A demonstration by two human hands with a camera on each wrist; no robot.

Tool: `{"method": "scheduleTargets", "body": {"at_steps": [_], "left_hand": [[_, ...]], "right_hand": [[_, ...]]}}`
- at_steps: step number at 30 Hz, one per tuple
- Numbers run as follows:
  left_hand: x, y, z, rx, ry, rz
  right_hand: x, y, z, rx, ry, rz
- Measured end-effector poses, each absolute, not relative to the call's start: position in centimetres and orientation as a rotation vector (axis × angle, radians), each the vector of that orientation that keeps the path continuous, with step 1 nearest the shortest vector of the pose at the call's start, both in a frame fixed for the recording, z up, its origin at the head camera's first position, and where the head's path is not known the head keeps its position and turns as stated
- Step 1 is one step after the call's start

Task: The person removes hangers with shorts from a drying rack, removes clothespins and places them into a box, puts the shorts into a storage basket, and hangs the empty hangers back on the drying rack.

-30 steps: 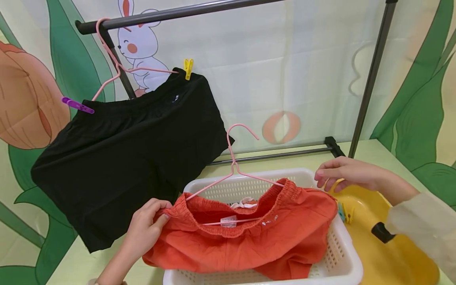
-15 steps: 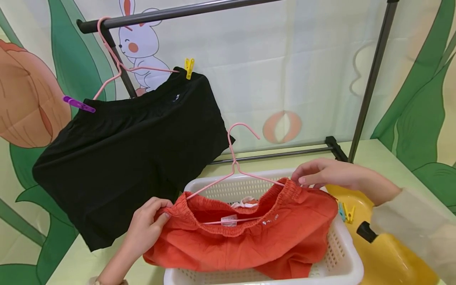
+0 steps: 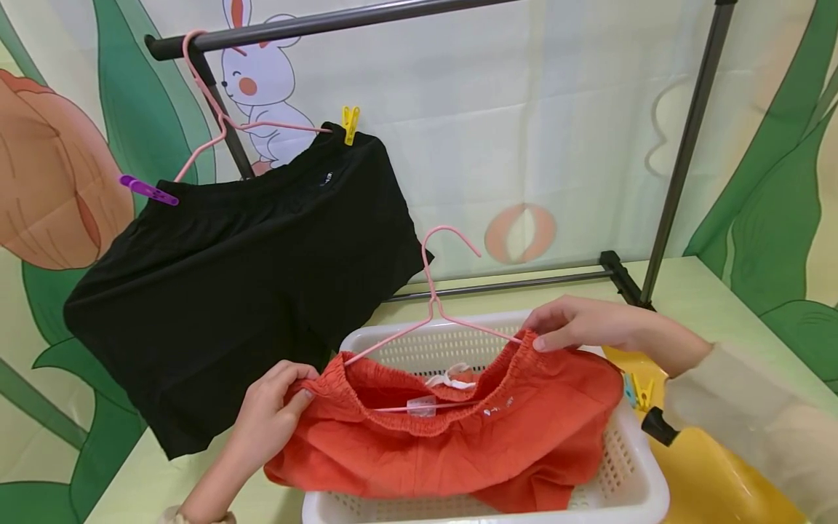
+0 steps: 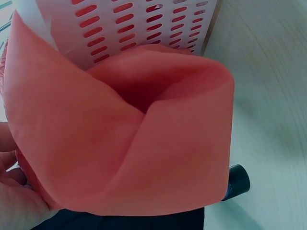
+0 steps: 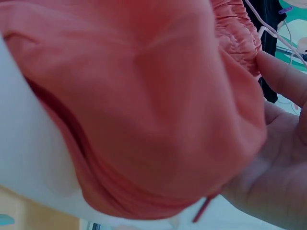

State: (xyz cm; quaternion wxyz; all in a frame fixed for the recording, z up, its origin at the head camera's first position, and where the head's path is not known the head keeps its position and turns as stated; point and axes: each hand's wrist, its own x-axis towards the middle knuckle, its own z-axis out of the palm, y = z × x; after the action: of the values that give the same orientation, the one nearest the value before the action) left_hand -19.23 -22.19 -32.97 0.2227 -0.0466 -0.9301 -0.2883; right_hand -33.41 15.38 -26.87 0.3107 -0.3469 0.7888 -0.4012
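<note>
Orange-red shorts point(image 3: 419, 462) with an elastic waistband are spread over a white basket point(image 3: 644, 473). A pink hanger point(image 3: 432, 295) sits inside the waistband, its hook standing up free above it. My left hand point(image 3: 271, 411) pinches the left side of the waistband between thumb and fingers. At the opposite end, my right hand point(image 3: 583, 325) pinches the waistband beside the hanger's arm, thumb in front and fingers behind. In the right wrist view, the thumb point(image 5: 280, 76) lies against the gathered waistband. The left wrist view shows mostly a leg of the shorts point(image 4: 182, 129).
Black shorts point(image 3: 249, 291) hang from another pink hanger point(image 3: 219, 120) on a dark rack bar point(image 3: 340, 22), clipped by a purple clothespin point(image 3: 149, 191) and a yellow clothespin point(image 3: 350, 125). A yellow tray point(image 3: 713, 487) with clothespins point(image 3: 643, 393) stands right of the basket.
My right hand has moved left from above the tray to the waistband's right end and taken hold there. My left hand keeps its grip; the shorts have barely moved.
</note>
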Motion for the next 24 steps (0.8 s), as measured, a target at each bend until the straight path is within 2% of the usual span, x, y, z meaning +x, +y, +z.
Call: {"method": "scheduleTargets", "body": {"at_steps": [17,24], "left_hand": [[-19.4,-22.5,-32.9,-0.116,-2.632,-0.885],[-19.5,-22.8,-32.8,-0.202,-2.66,-1.009]], "right_hand": [[-32.2,14.8,-27.5,-0.89,2.019,-1.158],[-31.7,14.8,-27.3,-0.895,2.057,-1.194]]}}
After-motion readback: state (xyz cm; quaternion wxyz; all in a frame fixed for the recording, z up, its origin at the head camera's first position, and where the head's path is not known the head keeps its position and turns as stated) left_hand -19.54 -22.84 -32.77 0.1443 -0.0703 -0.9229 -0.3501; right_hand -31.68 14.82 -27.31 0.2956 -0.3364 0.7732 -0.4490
